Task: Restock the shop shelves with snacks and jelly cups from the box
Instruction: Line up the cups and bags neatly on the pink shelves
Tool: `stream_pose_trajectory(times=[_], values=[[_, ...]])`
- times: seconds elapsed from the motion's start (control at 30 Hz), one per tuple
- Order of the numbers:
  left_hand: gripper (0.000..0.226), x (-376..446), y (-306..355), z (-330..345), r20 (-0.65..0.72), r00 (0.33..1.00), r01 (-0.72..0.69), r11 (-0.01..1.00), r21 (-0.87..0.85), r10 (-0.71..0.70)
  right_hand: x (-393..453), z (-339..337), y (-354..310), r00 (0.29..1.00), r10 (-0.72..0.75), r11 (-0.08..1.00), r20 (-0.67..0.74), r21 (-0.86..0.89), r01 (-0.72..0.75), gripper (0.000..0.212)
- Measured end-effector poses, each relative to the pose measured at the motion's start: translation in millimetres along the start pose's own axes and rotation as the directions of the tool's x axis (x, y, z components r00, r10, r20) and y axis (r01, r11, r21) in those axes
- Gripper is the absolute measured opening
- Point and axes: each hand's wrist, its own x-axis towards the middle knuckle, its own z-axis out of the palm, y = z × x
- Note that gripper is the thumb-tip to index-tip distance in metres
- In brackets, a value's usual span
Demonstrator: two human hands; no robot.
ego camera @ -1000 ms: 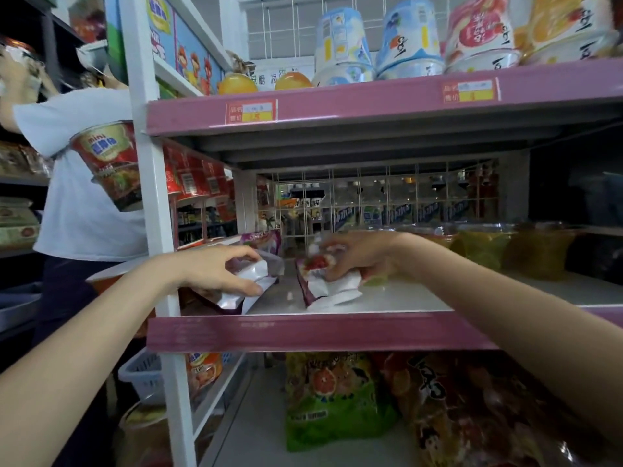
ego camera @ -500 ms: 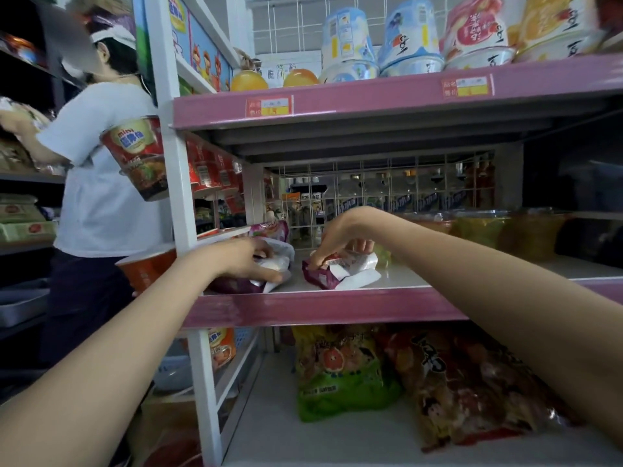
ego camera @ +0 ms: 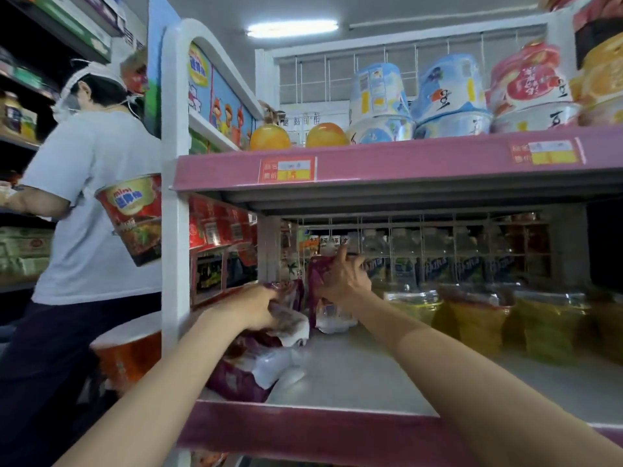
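Observation:
Both my arms reach into the middle pink shelf (ego camera: 337,429). My left hand (ego camera: 256,306) grips a purple and white snack packet (ego camera: 290,323) at the shelf's left end, above another purple packet (ego camera: 242,372) lying near the front edge. My right hand (ego camera: 344,281) holds a second purple packet (ego camera: 318,274) upright further back, fingers curled round its top, with its white bottom (ego camera: 333,318) resting on the shelf board. Yellow jelly cups (ego camera: 478,318) stand in a row to the right of my right hand.
A person in a white shirt (ego camera: 91,210) stands at the left, facing another rack. Noodle bowls (ego camera: 135,217) hang on the white side upright (ego camera: 172,230). The upper shelf (ego camera: 387,166) carries large tubs and orange jelly domes. A wire grid closes the shelf's back.
My view has risen and moved closer to the shelf. My right hand has tipped its packet from lying flat to upright and pushed it deeper. My left hand still holds its packet at the left end.

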Motion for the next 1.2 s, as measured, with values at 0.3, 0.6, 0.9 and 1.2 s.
stream_pose_trajectory(times=[0.3, 0.6, 0.9, 1.2], values=[[0.067, 32.5, 5.1, 10.2, 0.130, 0.991, 0.024, 0.999, 0.037, -0.029, 36.7, 10.2, 6.0, 0.947, -0.165, 0.913, 0.275, -0.320, 0.252, 0.083], [0.045, 26.7, 1.5, 15.5, 0.042, 0.991, -0.121, 0.991, -0.049, 0.123, 27.1, 32.0, 22.8, 0.930, -0.335, 0.766, 0.152, -0.531, 0.363, 0.077], [0.028, 28.7, -5.8, 26.4, -0.221, 0.968, -0.122, 0.992, -0.010, 0.117, 55.2, 21.4, -19.4, 0.903, -0.331, 0.899, 0.273, -0.201, 0.390, 0.058], [0.026, 30.6, -8.2, 29.7, -0.277, 0.948, -0.161, 0.987, 0.006, 0.156, 56.8, 33.0, -27.9, 0.871, -0.322, 0.806, 0.372, -0.375, 0.458, 0.057]])
